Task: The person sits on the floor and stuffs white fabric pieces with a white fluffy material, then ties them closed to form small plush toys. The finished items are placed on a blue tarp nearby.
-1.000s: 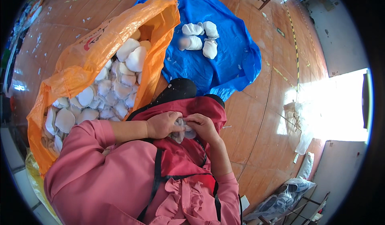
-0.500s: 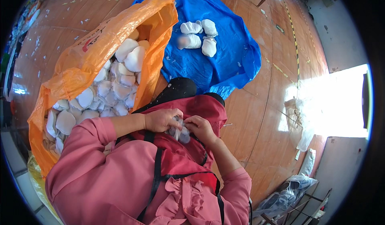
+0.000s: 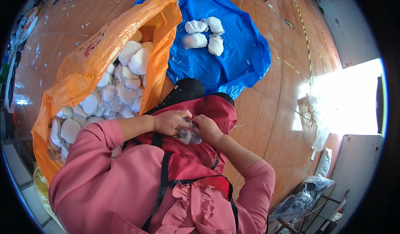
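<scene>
My left hand (image 3: 171, 122) and my right hand (image 3: 205, 127) meet over my lap, both pinching one small white padded piece (image 3: 186, 134) between their fingers. The piece is mostly hidden by the fingers. I wear a pink long-sleeved top and a red apron (image 3: 187, 159) with black straps. An open orange sack (image 3: 96, 63) full of several white rounded pads (image 3: 125, 86) lies just to my left. Four white pads (image 3: 204, 33) rest together on a blue tarp (image 3: 233, 59) ahead of me.
Brown wooden floor (image 3: 271, 109) with white scraps scattered at the far left. A pale bag (image 3: 312, 121) lies in a bright sunlit patch at the right. A clear plastic bundle (image 3: 300, 196) and a dark frame stand at the lower right.
Both hands stay together over the lap, fingers working the white piece; they have shifted only slightly. The sack and tarp pads have not moved.
</scene>
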`<action>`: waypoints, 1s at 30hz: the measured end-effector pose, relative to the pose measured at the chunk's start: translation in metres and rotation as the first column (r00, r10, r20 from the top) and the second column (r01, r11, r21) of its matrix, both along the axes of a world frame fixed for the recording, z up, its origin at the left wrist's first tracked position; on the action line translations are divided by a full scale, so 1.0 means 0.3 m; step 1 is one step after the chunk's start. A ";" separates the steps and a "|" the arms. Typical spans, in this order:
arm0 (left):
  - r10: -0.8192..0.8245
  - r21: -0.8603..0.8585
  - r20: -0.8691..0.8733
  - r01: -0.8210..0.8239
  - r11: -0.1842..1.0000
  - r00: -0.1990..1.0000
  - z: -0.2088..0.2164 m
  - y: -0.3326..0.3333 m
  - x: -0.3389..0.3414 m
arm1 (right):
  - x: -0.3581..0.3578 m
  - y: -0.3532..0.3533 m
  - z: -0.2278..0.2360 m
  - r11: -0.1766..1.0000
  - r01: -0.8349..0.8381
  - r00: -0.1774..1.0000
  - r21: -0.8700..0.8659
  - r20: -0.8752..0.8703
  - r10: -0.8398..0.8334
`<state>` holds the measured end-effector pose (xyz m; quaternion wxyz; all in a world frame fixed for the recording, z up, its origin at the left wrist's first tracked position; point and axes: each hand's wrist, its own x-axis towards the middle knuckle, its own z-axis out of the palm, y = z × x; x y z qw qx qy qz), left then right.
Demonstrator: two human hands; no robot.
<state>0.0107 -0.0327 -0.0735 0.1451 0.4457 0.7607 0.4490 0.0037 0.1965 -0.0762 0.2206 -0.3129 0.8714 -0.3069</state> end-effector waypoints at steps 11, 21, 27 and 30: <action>0.060 0.107 -0.024 -0.057 0.993 0.998 -0.015 -0.019 0.024 | 0.016 0.042 0.031 0.968 0.205 0.970 -0.144 0.164 -0.181; 0.028 0.131 0.007 -0.029 0.991 1.000 -0.009 -0.027 0.009 | -0.005 0.077 0.042 0.854 0.439 0.658 -0.280 0.747 -0.093; -0.056 0.122 -0.021 0.058 0.991 0.998 0.002 -0.027 -0.007 | -0.066 0.031 0.094 0.997 -0.017 0.881 -0.078 0.470 0.052; -0.076 0.105 -0.037 0.080 0.991 0.996 -0.002 -0.024 -0.012 | -0.070 0.012 0.077 0.974 -0.225 0.946 -0.010 0.238 0.221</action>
